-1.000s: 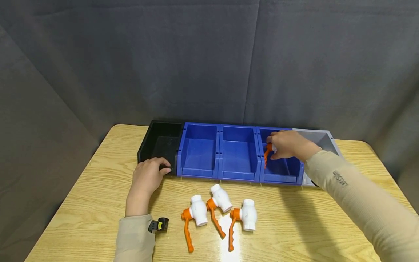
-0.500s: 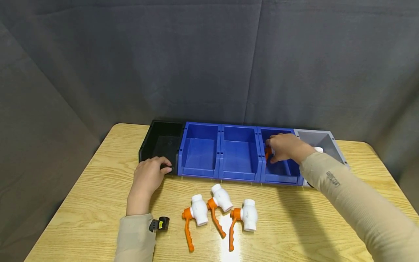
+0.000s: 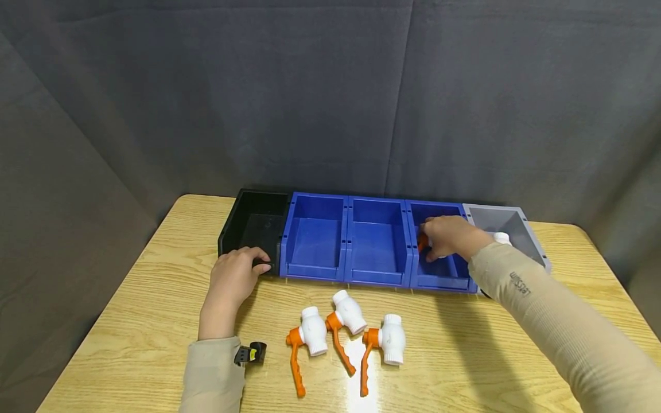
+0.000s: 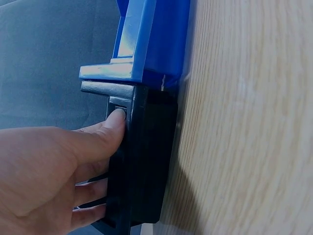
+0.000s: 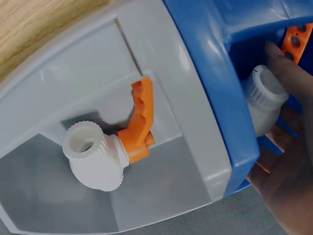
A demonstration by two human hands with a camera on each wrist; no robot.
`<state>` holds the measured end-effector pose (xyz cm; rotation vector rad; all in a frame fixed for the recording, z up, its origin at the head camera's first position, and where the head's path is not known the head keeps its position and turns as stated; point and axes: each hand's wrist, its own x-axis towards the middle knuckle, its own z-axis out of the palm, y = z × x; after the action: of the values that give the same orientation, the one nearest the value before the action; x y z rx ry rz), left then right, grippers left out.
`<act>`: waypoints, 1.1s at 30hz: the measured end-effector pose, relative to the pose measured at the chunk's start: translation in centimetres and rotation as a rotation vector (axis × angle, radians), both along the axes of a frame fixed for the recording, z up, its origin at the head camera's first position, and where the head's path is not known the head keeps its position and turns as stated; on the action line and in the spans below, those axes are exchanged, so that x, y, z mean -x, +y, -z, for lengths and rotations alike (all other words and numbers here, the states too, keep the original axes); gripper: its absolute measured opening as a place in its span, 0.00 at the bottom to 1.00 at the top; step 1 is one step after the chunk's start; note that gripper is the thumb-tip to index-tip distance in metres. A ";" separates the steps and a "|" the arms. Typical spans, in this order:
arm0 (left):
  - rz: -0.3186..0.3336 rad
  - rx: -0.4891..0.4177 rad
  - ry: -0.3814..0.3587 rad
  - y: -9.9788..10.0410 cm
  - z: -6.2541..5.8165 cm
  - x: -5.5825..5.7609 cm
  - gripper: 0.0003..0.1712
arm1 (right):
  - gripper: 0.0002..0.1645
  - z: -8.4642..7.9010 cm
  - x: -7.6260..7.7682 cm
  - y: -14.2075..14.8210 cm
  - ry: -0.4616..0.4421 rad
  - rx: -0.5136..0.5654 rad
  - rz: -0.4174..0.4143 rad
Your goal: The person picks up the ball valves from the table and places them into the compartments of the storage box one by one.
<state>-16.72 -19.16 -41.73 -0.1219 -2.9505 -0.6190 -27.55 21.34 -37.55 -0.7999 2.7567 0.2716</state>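
Observation:
My left hand (image 3: pixel 234 276) grips the front rim of the black bin (image 3: pixel 251 226) at the row's left end. In the left wrist view its thumb presses the front face (image 4: pixel 142 161), the other fingers behind the rim. My right hand (image 3: pixel 448 235) is inside the rightmost blue bin (image 3: pixel 441 282), holding a white ball valve (image 5: pixel 260 112) with an orange lever (image 5: pixel 295 43). The fingers lie around its white body and partly hide it. Near the right wrist, a similar ball valve (image 5: pixel 95 159) lies in the grey bin (image 5: pixel 151 196).
Two blue bins (image 3: pixel 316 271) (image 3: pixel 377 277) stand between the black bin and the right hand's bin. In front of the row, three white ball valves (image 3: pixel 314 331) (image 3: pixel 350 312) (image 3: pixel 394 339) with orange levers lie on the wooden table (image 3: pixel 139 321). A grey curtain (image 3: pixel 330 103) hangs behind.
The right hand has lowered slightly within the blue bin with its ball valve, and less of the orange lever shows. The left hand stays on the black bin.

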 end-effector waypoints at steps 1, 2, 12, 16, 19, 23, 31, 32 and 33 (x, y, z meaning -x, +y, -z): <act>-0.001 0.000 0.001 0.0 0.0 0.0 0.08 | 0.30 0.1 0.0 0.0 -0.009 -0.001 0.006; -0.001 0.002 0.002 0.0 0.0 0.0 0.08 | 0.31 0.1 0.0 0.1 -0.017 -0.003 0.014; 0.002 0.016 0.004 -0.1 0.0 0.0 0.08 | 0.35 0.9 -0.1 0.4 -0.034 0.012 0.003; 0.001 0.015 0.000 -0.1 0.0 0.0 0.08 | 0.36 1.0 0.0 0.4 -0.039 0.018 0.011; -0.003 0.011 -0.004 0.0 0.0 0.0 0.08 | 0.37 1.0 0.0 0.6 -0.035 0.036 0.010; -0.003 0.010 -0.009 0.0 0.1 0.0 0.08 | 0.38 0.9 -0.4 1.1 -0.011 0.072 0.024; 0.007 0.005 0.005 0.0 0.0 0.1 0.08 | 0.30 0.0 -1.7 1.8 0.084 0.119 -0.005; 0.005 0.004 0.005 0.0 0.0 0.1 0.08 | 0.30 -0.1 -1.9 2.0 0.098 0.131 -0.020; 0.004 0.005 0.004 0.0 -0.1 0.1 0.08 | 0.29 -0.2 -2.0 2.1 0.112 0.144 -0.040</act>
<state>-16.78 -19.14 -41.67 -0.1292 -2.9487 -0.6113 -25.54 23.47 -37.35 -0.9027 2.8944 0.1307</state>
